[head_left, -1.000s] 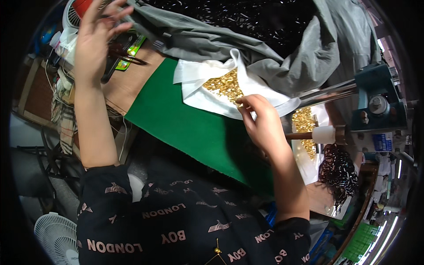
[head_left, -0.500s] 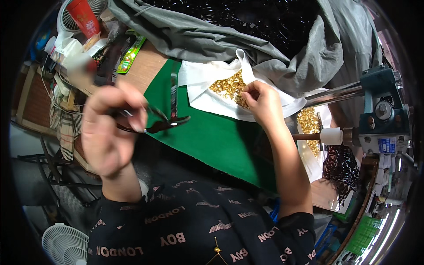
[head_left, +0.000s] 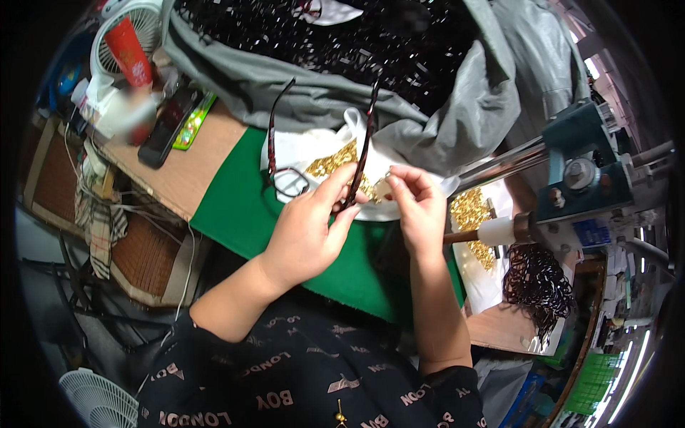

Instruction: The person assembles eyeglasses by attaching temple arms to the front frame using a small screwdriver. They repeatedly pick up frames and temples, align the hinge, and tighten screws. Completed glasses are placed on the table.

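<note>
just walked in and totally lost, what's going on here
A person is working with both hands over a green sheet. The left hand holds unfolded dark-framed glasses; the right hand pinches a tiny piece, too small to identify. Just past them, gold pieces lie on a white cloth, with gray fabric and shiny black material farther back.

This looks like a workshop. At the right of the frame stands a big dark green machine (head_left: 586,160) with shiny metal bars (head_left: 503,166). In the middle, gold bits (head_left: 332,160) sit on a white cloth (head_left: 298,147) on a work table (head_left: 203,146). There are 2 fans (head_left: 148,32), at the upper left and lower left. Long bright lights (head_left: 626,381) glow at the lower right.
</note>
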The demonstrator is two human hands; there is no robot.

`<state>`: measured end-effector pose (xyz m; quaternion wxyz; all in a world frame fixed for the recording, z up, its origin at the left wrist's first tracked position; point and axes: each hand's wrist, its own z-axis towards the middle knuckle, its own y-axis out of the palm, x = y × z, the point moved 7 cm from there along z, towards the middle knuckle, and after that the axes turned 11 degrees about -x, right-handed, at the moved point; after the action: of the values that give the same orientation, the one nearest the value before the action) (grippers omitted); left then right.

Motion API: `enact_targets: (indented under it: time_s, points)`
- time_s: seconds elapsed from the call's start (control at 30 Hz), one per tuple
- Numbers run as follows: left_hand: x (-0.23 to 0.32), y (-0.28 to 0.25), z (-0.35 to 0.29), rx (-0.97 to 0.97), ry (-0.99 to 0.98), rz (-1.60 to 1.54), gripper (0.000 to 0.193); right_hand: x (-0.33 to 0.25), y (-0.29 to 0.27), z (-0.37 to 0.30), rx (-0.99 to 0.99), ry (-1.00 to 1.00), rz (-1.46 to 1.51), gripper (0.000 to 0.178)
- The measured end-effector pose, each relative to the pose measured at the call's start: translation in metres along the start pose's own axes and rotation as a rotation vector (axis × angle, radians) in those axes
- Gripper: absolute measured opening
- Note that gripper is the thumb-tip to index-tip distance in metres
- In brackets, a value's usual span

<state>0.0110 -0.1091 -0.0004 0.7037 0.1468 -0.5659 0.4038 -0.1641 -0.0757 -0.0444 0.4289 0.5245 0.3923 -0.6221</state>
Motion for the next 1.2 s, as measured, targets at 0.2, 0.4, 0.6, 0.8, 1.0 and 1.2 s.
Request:
enact_targets:
  time_s: [0.2,0.4,0.6,0.8,1.0,1.2]
  points:
    - [0.011,0.006,0.007,-0.01,0.008,0.217,0.048,-0.012,0.005,-0.01,-0.069,0.028,0.163,0.01]
    - [0.023,0.019,0.009,-0.046,0.103,0.049,0.05,-0.037,0.011,-0.044,-0.191,-0.048,0.19,0.011]
    - [0.035,0.028,0.004,-0.085,0.065,-0.017,0.044,-0.06,0.008,-0.063,-0.154,-0.05,0.119,0.027]
    - [0.025,0.037,-0.006,-0.155,0.023,-0.099,0.035,-0.077,0.013,-0.071,-0.148,-0.133,0.108,0.011]
    - [0.031,0.039,-0.008,-0.218,-0.018,-0.178,0.044,-0.095,0.016,-0.074,-0.162,-0.203,-0.209,0.011]
    - [0.036,0.042,-0.008,-0.385,-0.008,-0.136,0.049,-0.106,0.017,-0.075,-0.206,-0.286,-0.385,0.013]
